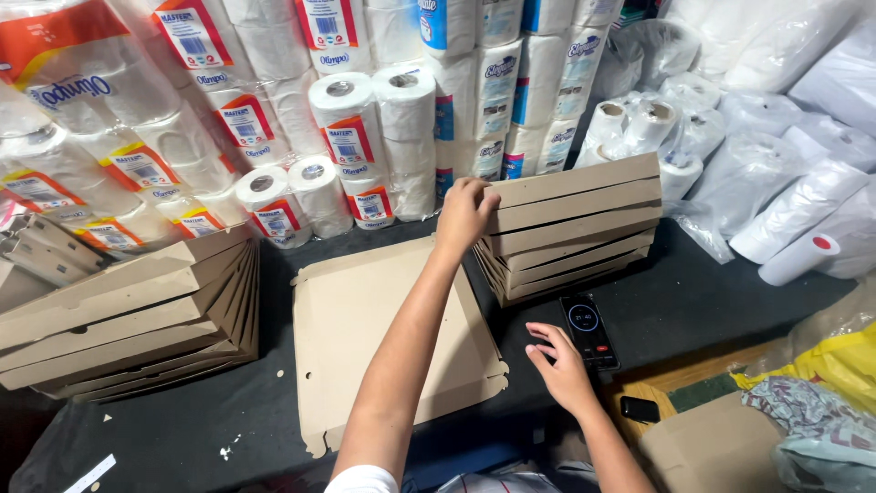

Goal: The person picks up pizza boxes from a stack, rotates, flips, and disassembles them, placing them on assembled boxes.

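Fingers [484, 194] of the left hand [465, 215] curl over the upper left corner of the stack of folded cardboard boxes [575, 224], gripping the top box's edge; fingers [540, 336] of the right hand [561, 370] are spread loosely and flat on the dark worktop [712, 301], their tips just beside the smartphone [589, 330] and holding nothing. That stack leans tilted, its boxes fanned like steps, and serves as the landmark; the phone lies face up just in front of it, screen lit. Left of the stack, touching its lower corner, an unfolded flat cardboard blank [365, 338] lies on the worktop under the left forearm; further left sits a second pile of folded boxes [128, 315]. Behind the stack rise wrapped packs of toilet paper rolls [365, 137]; to its right lie rolls in clear plastic [776, 173]. In front and right of the stack, beyond the phone, a small dark device [639, 409] rests near a yellow bag [839, 361].
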